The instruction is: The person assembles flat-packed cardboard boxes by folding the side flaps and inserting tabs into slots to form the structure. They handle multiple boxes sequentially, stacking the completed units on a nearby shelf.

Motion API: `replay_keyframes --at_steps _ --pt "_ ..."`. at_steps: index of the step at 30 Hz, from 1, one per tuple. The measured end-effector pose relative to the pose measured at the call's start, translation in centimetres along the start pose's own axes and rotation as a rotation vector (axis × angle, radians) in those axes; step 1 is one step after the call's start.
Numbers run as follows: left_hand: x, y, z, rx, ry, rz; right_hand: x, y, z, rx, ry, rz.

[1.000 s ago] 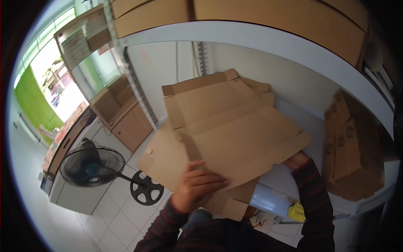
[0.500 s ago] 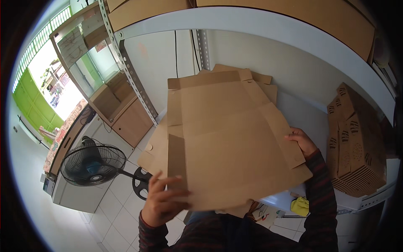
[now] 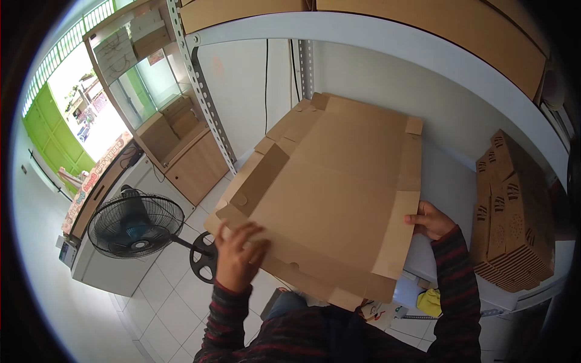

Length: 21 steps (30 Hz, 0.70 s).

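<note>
A large flat brown cardboard box blank (image 3: pixel 339 187) with creases and side flaps slants across the middle, its near edge in front of my body. My right hand (image 3: pixel 434 221) grips its right edge, thumb on top and fingers below. My left hand (image 3: pixel 242 249) is at the near left corner, fingers spread and slightly blurred; whether they touch the cardboard is unclear. A narrow flap (image 3: pixel 266 175) stands partly raised along the left side. More cardboard (image 3: pixel 242 192) shows beneath its left edge, mostly hidden.
Folded printed cartons (image 3: pixel 514 218) are stacked on the right of the white table (image 3: pixel 445 181). A shelf beam (image 3: pixel 375 36) crosses above, bearing cardboard boxes. At the left stand a black fan (image 3: pixel 136 227) and a glass-fronted cabinet (image 3: pixel 151 103). A yellow cloth (image 3: pixel 429 302) lies low near my right forearm.
The cardboard blank has turned clockwise, its far end swinging right. My left hand has moved up a little along the near left side; my right hand still grips the right edge, slightly lower.
</note>
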<state>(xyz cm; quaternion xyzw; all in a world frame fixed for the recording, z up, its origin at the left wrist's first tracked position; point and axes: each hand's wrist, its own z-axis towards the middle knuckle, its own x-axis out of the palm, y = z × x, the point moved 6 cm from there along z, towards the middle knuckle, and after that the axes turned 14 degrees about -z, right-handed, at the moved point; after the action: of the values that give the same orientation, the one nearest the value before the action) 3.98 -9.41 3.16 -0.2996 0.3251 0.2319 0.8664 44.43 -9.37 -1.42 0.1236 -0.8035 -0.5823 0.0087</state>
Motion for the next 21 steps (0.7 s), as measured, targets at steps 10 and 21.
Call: replay_keyframes --at_steps 10,21 --pt "4.8 -1.1 4.7 0.180 0.129 -0.177 0.7 -0.1 0.0 -0.063 0.107 -0.142" --pt "8.4 0.6 5.5 0.141 0.204 -0.258 0.8 -0.1 0.3 -0.077 0.023 -0.161"
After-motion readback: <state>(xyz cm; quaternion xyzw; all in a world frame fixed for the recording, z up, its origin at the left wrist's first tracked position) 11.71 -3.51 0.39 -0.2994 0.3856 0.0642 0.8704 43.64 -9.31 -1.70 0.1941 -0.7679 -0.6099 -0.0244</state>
